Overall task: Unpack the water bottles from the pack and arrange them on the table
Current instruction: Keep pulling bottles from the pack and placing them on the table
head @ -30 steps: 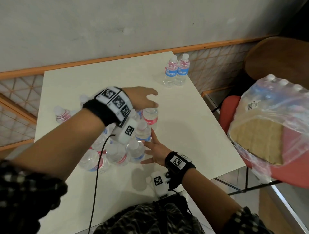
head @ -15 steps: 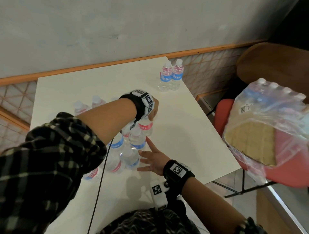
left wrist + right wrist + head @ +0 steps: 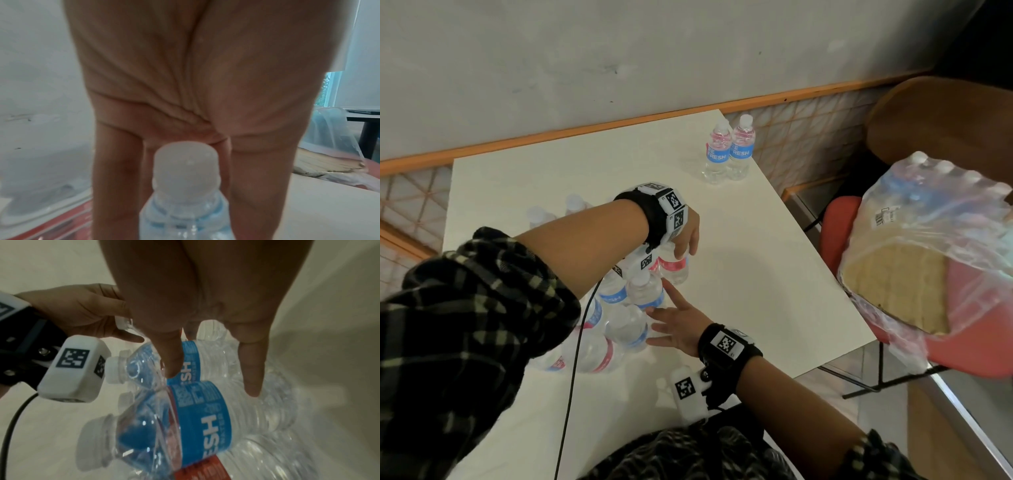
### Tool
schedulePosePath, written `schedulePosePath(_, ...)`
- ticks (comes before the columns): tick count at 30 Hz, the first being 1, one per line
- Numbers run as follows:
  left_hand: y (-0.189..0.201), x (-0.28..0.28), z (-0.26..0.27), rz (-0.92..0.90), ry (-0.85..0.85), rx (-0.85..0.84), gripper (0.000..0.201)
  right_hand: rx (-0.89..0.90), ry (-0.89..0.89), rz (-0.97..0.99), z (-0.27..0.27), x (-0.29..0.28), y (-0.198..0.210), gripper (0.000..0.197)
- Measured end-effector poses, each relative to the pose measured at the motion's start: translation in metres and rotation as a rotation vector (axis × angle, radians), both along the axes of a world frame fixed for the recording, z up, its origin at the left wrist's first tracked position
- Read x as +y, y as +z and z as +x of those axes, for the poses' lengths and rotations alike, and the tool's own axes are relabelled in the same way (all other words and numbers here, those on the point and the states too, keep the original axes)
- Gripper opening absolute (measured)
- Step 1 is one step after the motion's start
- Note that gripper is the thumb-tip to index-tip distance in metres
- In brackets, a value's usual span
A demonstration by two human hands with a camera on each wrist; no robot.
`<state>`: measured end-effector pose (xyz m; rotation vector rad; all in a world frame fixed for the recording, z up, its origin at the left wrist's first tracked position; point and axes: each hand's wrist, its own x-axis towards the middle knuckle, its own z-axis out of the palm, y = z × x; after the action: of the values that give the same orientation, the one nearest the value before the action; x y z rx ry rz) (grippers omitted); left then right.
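Several small water bottles stand bunched at the near middle of the white table (image 3: 756, 274). My left hand (image 3: 685, 245) reaches down from above and its fingers curl over the top of the red-label bottle (image 3: 673, 265) at the cluster's far right. In the right wrist view the left hand (image 3: 82, 313) pinches that bottle's cap (image 3: 121, 322). My right hand (image 3: 671, 318) lies open, with straight fingers (image 3: 172, 369) touching the blue-label bottles (image 3: 205, 426). The shrink-wrapped pack (image 3: 941, 212) with more bottles sits on a red chair to the right.
Two blue-label bottles (image 3: 729, 154) stand together at the table's far right edge. Two more bottles (image 3: 575, 205) show behind my left forearm. A brown chair (image 3: 945, 113) stands beyond the pack. A black cable (image 3: 571, 377) hangs from my left wrist across the cluster.
My left hand has come down from hovering open above the cluster and closed on the top of the red-label bottle. The right hand has stayed against the blue-label bottles.
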<state>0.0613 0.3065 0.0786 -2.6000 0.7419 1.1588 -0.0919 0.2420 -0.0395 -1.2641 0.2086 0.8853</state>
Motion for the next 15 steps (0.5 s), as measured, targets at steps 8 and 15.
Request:
schedulePosePath(8, 0.01, -0.034, 0.001, 0.033, -0.077, -0.123, 0.039, 0.004, -0.044, -0.14, 0.026, -0.075, 0.008, 0.057)
schedulePosePath(15, -0.019, -0.126, -0.023, -0.322, 0.017, -0.056, 0.047, -0.038, -0.106, -0.498, 0.029, -0.193, 0.007, 0.045)
